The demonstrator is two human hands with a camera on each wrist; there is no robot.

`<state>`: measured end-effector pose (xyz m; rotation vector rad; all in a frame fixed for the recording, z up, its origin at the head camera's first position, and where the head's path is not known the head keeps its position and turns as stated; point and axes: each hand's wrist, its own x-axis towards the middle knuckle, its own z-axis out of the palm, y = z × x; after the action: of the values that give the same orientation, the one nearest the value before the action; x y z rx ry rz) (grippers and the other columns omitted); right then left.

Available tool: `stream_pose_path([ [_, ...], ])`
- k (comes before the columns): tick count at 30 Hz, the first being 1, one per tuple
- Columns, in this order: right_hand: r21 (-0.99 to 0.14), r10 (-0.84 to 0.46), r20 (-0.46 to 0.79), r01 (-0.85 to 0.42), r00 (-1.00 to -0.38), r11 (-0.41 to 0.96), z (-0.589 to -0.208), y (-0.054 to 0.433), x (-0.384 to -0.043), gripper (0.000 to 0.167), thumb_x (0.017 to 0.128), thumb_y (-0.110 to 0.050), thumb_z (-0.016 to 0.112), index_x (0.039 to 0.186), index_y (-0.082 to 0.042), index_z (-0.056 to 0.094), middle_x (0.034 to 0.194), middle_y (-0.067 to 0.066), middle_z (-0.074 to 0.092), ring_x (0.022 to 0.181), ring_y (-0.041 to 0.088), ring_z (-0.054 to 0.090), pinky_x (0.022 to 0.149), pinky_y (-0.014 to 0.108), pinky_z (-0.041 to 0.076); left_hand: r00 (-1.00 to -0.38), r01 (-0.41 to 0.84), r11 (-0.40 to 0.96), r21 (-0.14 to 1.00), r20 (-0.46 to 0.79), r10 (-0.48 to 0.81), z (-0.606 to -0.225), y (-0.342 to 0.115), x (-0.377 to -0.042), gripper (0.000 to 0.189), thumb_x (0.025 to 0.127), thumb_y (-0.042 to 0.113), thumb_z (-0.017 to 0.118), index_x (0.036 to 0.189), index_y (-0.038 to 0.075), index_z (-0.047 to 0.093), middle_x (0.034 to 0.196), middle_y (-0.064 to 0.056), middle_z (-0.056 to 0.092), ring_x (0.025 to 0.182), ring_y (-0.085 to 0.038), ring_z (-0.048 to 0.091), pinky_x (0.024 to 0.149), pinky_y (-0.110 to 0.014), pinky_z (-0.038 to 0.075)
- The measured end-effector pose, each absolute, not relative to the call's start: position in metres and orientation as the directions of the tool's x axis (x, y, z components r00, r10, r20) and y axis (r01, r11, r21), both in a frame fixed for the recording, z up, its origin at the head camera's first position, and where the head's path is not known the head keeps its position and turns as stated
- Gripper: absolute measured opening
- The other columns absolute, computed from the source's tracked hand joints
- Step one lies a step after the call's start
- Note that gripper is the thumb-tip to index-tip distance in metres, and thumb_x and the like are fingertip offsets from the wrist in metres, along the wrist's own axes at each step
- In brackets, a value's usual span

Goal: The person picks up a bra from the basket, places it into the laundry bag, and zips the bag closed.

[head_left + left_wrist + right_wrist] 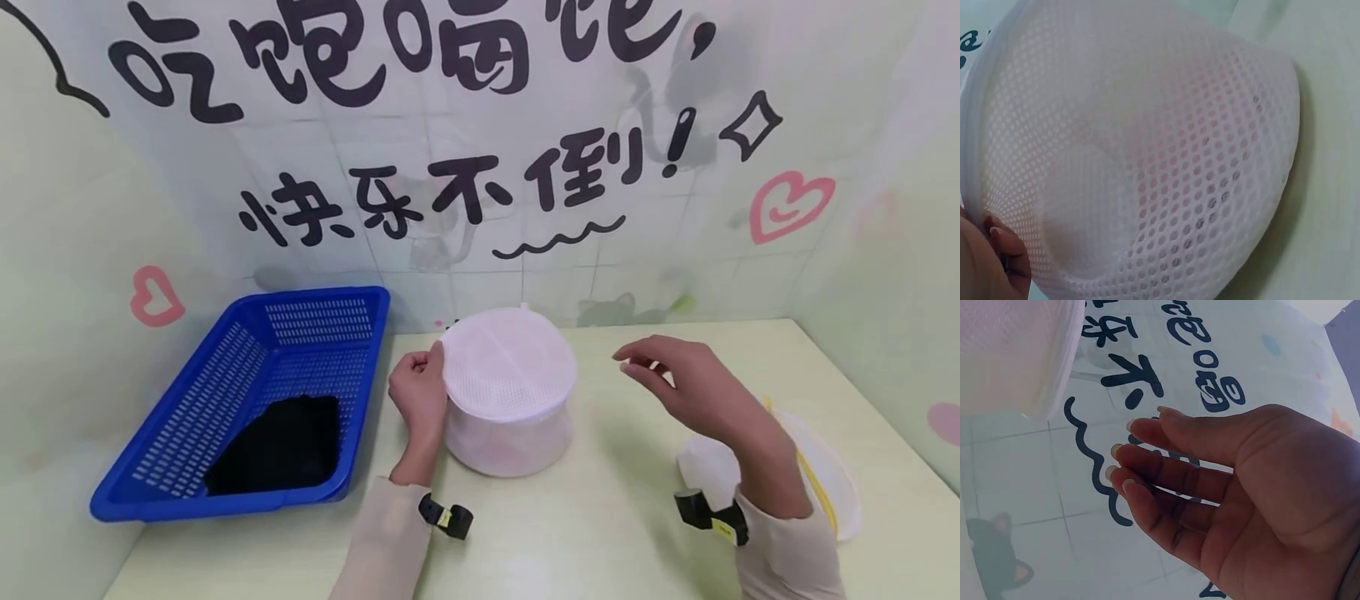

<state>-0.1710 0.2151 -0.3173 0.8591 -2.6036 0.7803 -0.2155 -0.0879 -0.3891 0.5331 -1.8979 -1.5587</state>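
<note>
Two beige sleeves (386,533) reach in from the near edge, each with a small black device (708,512) strapped at the wrist. Beyond them, at the middle of the pale table (577,542), stands a white mesh bag (510,367), shaped like a squat drum. Its round top is finely perforated and slopes toward the near side, edged by a smooth white band, with a small tab at the far edge. The side below is sheer and slightly bulging, tinged pink in places; the left wrist view shows rounder, larger holes there and a paler oval patch among them.

The left hand (418,387) is clamped on the left side of the bag's rim, its fingers curled there. The right hand (690,387) hovers in the air to the right, well apart from the bag, its fingers loosely bent and the thumb near the index fingertip with a little gap.

Under the right forearm, on the right of the table, lies another white piece (832,479) with yellow edging. On the left sits a blue slotted basket (225,505) holding black cloth (281,450). Black lettering (472,187) and pink hearts (157,297) decorate the pale far wall.
</note>
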Motion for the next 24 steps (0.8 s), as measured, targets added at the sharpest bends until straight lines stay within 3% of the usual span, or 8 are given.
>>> stream_pose_path([
  [8, -0.278, -0.412, 0.486, -0.583, -0.771, 0.763, -0.313, 0.253, -0.135, 0.021, 0.086, -0.004, 0.069, 0.104, -0.014, 0.068, 0.089, -0.012, 0.063, 0.071, 0.0, 0.055, 0.062, 0.018, 0.044, -0.658, 0.081, 0.183, 0.98, 0.19, -0.729, -0.389, -0.086, -0.233, 0.026, 0.089, 0.021, 0.068, 0.076, -0.001, 0.063, 0.064, -0.005, 0.055, 0.058, -0.015, 0.049, 0.055, -0.024, 0.038],
  [12, -0.252, -0.319, 0.52, -0.5, -0.792, 0.829, -0.328, 0.283, -0.116, 0.02, 0.083, -0.003, 0.071, 0.097, -0.017, 0.069, 0.082, -0.015, 0.062, 0.067, -0.002, 0.053, 0.059, 0.014, 0.039, -0.639, 0.09, 0.151, 0.984, 0.173, -0.749, -0.392, -0.088, -0.24, 0.026, 0.089, 0.021, 0.068, 0.075, 0.0, 0.062, 0.064, -0.003, 0.054, 0.057, -0.012, 0.048, 0.053, -0.022, 0.038],
  [16, -0.297, -0.17, 0.534, -0.372, -0.828, 0.88, -0.345, 0.316, -0.1, 0.012, 0.084, -0.006, 0.071, 0.087, -0.017, 0.069, 0.072, -0.017, 0.06, 0.062, -0.004, 0.05, 0.055, 0.014, 0.036, -0.652, 0.081, 0.123, 0.989, 0.146, -0.744, -0.396, -0.09, -0.24, 0.027, 0.09, 0.022, 0.067, 0.076, -0.001, 0.062, 0.064, -0.003, 0.055, 0.055, -0.009, 0.049, 0.052, -0.019, 0.038],
  [19, -0.347, -0.045, 0.466, -0.229, -0.884, 0.909, -0.353, 0.341, -0.088, 0.006, 0.09, -0.013, 0.066, 0.084, -0.013, 0.068, 0.066, -0.013, 0.058, 0.057, -0.005, 0.046, 0.05, 0.017, 0.034, -0.683, 0.069, 0.12, 0.99, 0.135, -0.718, -0.398, -0.092, -0.235, 0.029, 0.092, 0.024, 0.064, 0.079, -0.001, 0.063, 0.067, -0.006, 0.058, 0.053, -0.008, 0.05, 0.049, -0.018, 0.039],
  [24, -0.332, 0.046, 0.186, -0.019, -0.981, 0.943, -0.373, 0.374, -0.068, 0.03, 0.1, -0.023, 0.051, 0.075, -0.011, 0.063, 0.059, -0.005, 0.05, 0.049, 0.003, 0.038, 0.048, 0.027, 0.032, -0.712, 0.036, 0.125, 0.992, 0.113, -0.693, -0.399, -0.095, -0.224, 0.032, 0.096, 0.029, 0.058, 0.083, 0.0, 0.059, 0.066, -0.006, 0.056, 0.049, -0.008, 0.048, 0.044, -0.019, 0.038],
])
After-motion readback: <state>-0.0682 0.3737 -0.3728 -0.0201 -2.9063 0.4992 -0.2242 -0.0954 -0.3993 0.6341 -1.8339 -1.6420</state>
